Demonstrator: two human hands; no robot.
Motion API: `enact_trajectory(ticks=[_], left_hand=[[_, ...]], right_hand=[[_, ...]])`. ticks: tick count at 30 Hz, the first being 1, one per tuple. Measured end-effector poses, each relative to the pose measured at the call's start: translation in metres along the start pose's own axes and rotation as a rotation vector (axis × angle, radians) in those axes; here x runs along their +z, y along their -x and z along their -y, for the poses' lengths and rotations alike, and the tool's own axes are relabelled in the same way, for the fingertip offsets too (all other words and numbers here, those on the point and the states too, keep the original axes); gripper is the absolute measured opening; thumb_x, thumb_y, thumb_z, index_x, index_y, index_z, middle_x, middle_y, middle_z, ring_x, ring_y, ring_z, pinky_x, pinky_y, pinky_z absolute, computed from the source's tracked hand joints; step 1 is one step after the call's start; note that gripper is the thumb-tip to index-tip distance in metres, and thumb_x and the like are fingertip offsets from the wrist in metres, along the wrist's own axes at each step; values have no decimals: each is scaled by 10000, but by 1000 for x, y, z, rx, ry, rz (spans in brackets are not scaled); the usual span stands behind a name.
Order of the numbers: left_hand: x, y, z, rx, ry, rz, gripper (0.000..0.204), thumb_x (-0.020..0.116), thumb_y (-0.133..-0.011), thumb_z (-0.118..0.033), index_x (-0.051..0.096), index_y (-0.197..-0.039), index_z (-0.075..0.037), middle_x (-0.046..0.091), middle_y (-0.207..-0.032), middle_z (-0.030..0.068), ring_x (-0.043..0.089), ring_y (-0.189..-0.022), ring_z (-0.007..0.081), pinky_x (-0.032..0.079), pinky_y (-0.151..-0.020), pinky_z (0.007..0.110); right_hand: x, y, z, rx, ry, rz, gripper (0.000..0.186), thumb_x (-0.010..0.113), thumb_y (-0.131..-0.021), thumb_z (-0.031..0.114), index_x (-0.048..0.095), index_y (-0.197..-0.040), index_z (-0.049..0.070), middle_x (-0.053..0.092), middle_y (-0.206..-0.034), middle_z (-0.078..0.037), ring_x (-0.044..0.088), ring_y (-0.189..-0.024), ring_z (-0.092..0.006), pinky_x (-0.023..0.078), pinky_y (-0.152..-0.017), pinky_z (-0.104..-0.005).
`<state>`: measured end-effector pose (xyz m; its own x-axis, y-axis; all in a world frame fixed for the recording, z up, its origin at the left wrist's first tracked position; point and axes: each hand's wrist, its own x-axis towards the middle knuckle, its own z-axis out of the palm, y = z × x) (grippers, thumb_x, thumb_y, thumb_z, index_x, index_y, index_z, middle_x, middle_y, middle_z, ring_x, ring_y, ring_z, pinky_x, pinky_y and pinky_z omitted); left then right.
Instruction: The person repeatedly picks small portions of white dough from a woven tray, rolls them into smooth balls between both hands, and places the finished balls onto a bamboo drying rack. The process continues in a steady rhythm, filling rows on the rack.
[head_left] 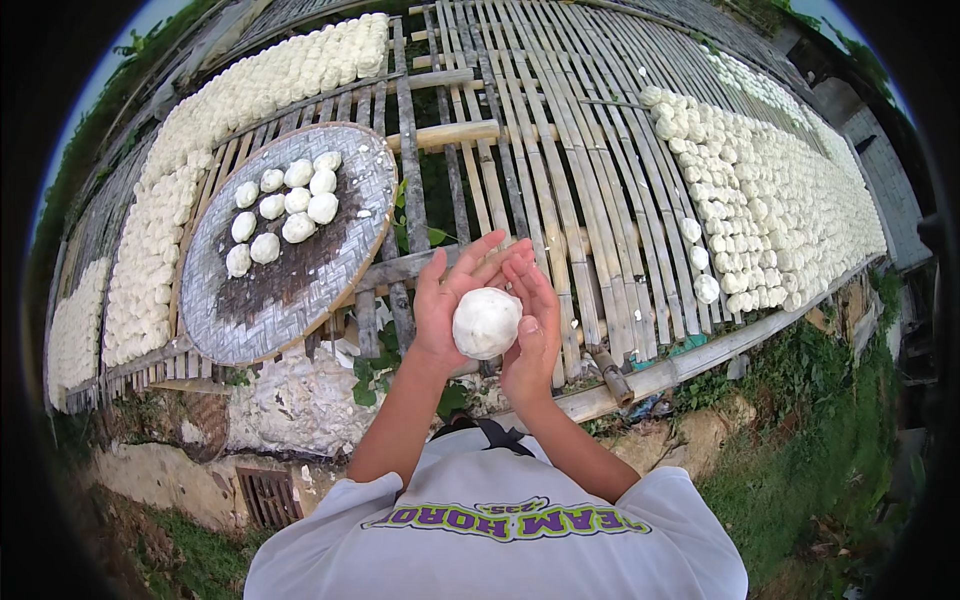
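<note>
A white, lumpy round ball is cupped between my two hands at the middle of the view. My left hand curves round its left side, and my right hand wraps its right side, the fingertips of both meeting above it. A round woven bamboo tray lies to the left, bearing several similar white balls around a dark patch.
A bamboo slat rack extends ahead. Dense rows of white pieces cover its left and right sides. A bamboo pole forms the near edge, above weeds and a concrete ledge with a grate.
</note>
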<state>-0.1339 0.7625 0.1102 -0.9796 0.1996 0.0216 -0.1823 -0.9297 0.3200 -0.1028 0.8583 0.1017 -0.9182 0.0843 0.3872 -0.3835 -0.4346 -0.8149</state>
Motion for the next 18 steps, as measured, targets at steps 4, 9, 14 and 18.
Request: enact_trajectory(ticks=[4, 9, 14, 18], left_hand=[[8, -16, 20, 301, -463, -296, 651, 361, -1053, -547, 498, -1386, -4, 493, -1514, 248, 447, -1438, 330, 348, -1201, 468], [23, -17, 42, -34, 82, -317, 660, 380, -1027, -586, 527, -1392, -56, 515, -1493, 242, 453, -1431, 377, 389, -1174, 517], [23, -48, 65, -84, -175, -302, 736, 405, -1003, -638, 499, -1448, -59, 492, -1532, 205, 431, -1446, 352, 393, -1170, 491], [16, -71, 85, 226, -455, -349, 671, 403, -1028, -581, 481, -1462, -77, 507, -1514, 189, 487, -1400, 332, 402, -1164, 480]], right_hand=[[-23, -37, 5, 600, -429, -294, 470, 463, -1086, 284, 550, -1387, -66, 619, -1365, -213, 570, -1308, -274, 407, -1151, -382], [-45, -22, 21, -12, 83, 77, 463, 477, -1083, 305, 614, -1355, -44, 643, -1331, -198, 564, -1309, -297, 414, -1127, -391], [-70, -45, 14, 63, 164, 10, 414, 521, -1083, 316, 646, -1284, -24, 654, -1310, -190, 572, -1274, -259, 461, -1058, -373], [-87, -76, 35, 362, 189, 71, 554, 377, -1129, 433, 586, -1371, -19, 602, -1408, -187, 550, -1318, -255, 411, -1124, -397]])
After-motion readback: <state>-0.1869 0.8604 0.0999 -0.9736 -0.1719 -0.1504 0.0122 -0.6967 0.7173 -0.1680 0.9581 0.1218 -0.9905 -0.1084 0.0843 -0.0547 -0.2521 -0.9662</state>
